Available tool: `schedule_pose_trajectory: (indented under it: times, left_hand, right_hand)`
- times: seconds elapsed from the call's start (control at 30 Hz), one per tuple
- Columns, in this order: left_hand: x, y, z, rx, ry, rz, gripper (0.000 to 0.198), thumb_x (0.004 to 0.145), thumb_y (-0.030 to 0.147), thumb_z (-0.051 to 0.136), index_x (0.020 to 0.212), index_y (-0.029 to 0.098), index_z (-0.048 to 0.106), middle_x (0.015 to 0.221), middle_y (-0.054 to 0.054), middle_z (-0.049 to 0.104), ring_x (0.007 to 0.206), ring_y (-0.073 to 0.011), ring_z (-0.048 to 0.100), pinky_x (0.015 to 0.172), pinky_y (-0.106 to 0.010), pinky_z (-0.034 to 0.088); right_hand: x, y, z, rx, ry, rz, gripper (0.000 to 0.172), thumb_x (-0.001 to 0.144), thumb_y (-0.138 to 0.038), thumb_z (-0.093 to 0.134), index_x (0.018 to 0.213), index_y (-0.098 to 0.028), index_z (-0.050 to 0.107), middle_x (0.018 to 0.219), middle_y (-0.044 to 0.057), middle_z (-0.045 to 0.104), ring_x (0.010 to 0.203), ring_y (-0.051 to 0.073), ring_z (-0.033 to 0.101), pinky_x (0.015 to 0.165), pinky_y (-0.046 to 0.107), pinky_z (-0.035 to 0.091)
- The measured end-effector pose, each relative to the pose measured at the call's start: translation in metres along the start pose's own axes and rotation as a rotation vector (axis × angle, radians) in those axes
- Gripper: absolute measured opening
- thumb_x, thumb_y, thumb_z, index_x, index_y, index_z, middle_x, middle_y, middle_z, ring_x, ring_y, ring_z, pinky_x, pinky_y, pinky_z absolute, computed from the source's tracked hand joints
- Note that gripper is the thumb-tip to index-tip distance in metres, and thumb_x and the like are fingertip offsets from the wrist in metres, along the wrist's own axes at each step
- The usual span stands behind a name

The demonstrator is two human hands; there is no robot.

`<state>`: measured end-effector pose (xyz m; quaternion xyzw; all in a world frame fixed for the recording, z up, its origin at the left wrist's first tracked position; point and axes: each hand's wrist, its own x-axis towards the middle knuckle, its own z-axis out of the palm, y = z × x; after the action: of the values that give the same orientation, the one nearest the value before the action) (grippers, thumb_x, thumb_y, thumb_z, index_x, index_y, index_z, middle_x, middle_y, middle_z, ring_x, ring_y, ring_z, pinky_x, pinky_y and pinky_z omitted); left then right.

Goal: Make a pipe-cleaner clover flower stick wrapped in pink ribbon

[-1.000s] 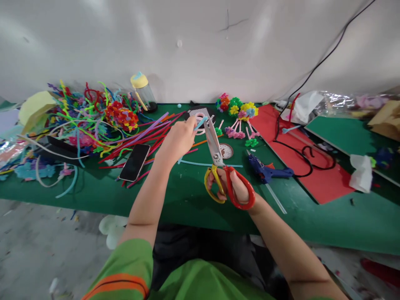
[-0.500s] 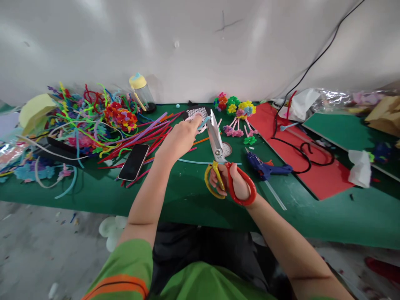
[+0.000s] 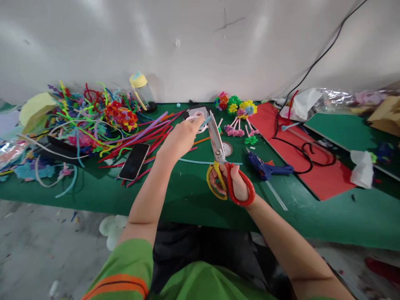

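My left hand point(image 3: 183, 137) reaches over the table with its fingers pinched on a short light blue pipe cleaner point(image 3: 206, 121). Large scissors point(image 3: 216, 141) with one red and one yellow handle are in my right hand point(image 3: 240, 184), its fingers through the loops. The blades point away from me, close together, with their tips by the blue piece. Whether they touch it I cannot tell. Behind my left fingers lie a black-and-white checked item point(image 3: 200, 111) and a pale pink ring-like piece, partly hidden. A long light blue pipe cleaner point(image 3: 195, 161) passes behind the scissors.
Red and purple pipe cleaners point(image 3: 156, 135) and a phone point(image 3: 134, 161) lie left, before a colourful heap point(image 3: 90, 121). A bottle point(image 3: 143, 92) stands behind. Fuzzy flowers point(image 3: 242, 112) sit at the back. To the right are a blue glue gun point(image 3: 268, 167), black cord and red board point(image 3: 318, 171).
The scissors' blades and handles have come slightly closer together. My left hand stays in nearly the same place with the blue piece.
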<state>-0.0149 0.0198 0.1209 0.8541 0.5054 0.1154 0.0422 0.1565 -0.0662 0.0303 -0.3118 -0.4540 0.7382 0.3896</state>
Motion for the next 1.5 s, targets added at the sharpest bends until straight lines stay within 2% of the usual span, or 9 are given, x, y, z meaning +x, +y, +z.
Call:
schedule_pose_trajectory:
  times: [0.2, 0.43, 0.6, 0.8, 1.0, 1.27, 1.5]
  left_hand:
    - [0.0, 0.001, 0.001, 0.028, -0.02, -0.003, 0.039, 0.088, 0.012, 0.034, 0.127, 0.016, 0.033, 0.089, -0.009, 0.063, 0.08, -0.0137, 0.061, 0.067, -0.021, 0.045]
    - [0.002, 0.005, 0.0, 0.055, -0.038, 0.021, 0.042, 0.088, 0.011, 0.033, 0.129, 0.018, 0.031, 0.096, -0.009, 0.062, 0.083, -0.013, 0.06, 0.072, -0.023, 0.046]
    - [0.002, 0.006, 0.002, 0.111, -0.04, 0.019, 0.046, 0.086, 0.007, 0.033, 0.131, 0.019, 0.03, 0.093, -0.008, 0.062, 0.083, -0.0124, 0.06, 0.071, -0.021, 0.045]
    - [0.0, 0.007, 0.0, 0.173, -0.06, 0.015, 0.051, 0.08, -0.001, 0.032, 0.127, 0.019, 0.035, 0.09, -0.007, 0.062, 0.081, -0.0136, 0.06, 0.064, -0.021, 0.043]
    - [0.001, 0.006, -0.002, 0.213, -0.049, 0.008, 0.05, 0.079, -0.001, 0.035, 0.125, 0.018, 0.035, 0.089, -0.008, 0.063, 0.077, -0.0171, 0.06, 0.061, -0.025, 0.043]
    - [0.001, 0.0, 0.0, 0.322, -0.032, -0.086, 0.039, 0.089, 0.012, 0.03, 0.127, 0.017, 0.036, 0.077, -0.009, 0.062, 0.067, -0.0167, 0.059, 0.06, -0.026, 0.042]
    - [0.006, -0.003, 0.004, 0.346, -0.069, -0.153, 0.042, 0.085, 0.008, 0.033, 0.126, 0.018, 0.039, 0.079, -0.01, 0.061, 0.069, -0.018, 0.06, 0.062, -0.028, 0.044]
  right_hand:
    - [-0.003, 0.0, -0.001, -0.012, -0.079, -0.022, 0.067, 0.066, -0.082, 0.023, 0.086, -0.021, 0.044, 0.069, 0.003, 0.051, 0.055, 0.014, 0.045, 0.04, 0.023, 0.032]
    - [-0.002, 0.005, -0.001, -0.042, -0.016, -0.02, 0.067, 0.067, -0.081, 0.018, 0.081, -0.021, 0.045, 0.063, 0.002, 0.048, 0.048, 0.012, 0.041, 0.036, 0.023, 0.029]
    - [-0.002, 0.005, -0.001, -0.053, 0.056, 0.003, 0.059, 0.076, -0.073, 0.019, 0.078, -0.02, 0.045, 0.057, -0.001, 0.044, 0.041, 0.008, 0.034, 0.035, 0.022, 0.028]
    - [-0.005, -0.002, 0.001, -0.14, 0.16, 0.067, 0.044, 0.082, -0.061, 0.034, 0.071, -0.019, 0.045, 0.051, -0.004, 0.041, 0.036, 0.007, 0.039, 0.033, 0.021, 0.031]
    - [-0.006, -0.008, 0.003, -0.152, 0.155, 0.134, 0.039, 0.084, -0.051, 0.042, 0.063, -0.018, 0.044, 0.048, -0.004, 0.043, 0.035, 0.007, 0.04, 0.032, 0.019, 0.032]
    - [-0.007, -0.007, 0.004, -0.111, 0.152, 0.248, 0.043, 0.08, -0.057, 0.043, 0.061, -0.019, 0.042, 0.045, -0.005, 0.042, 0.032, 0.006, 0.037, 0.029, 0.018, 0.03]
    - [-0.008, -0.006, 0.005, -0.107, 0.182, 0.307, 0.045, 0.079, -0.06, 0.042, 0.062, -0.019, 0.041, 0.046, -0.006, 0.041, 0.033, 0.006, 0.037, 0.028, 0.017, 0.03]
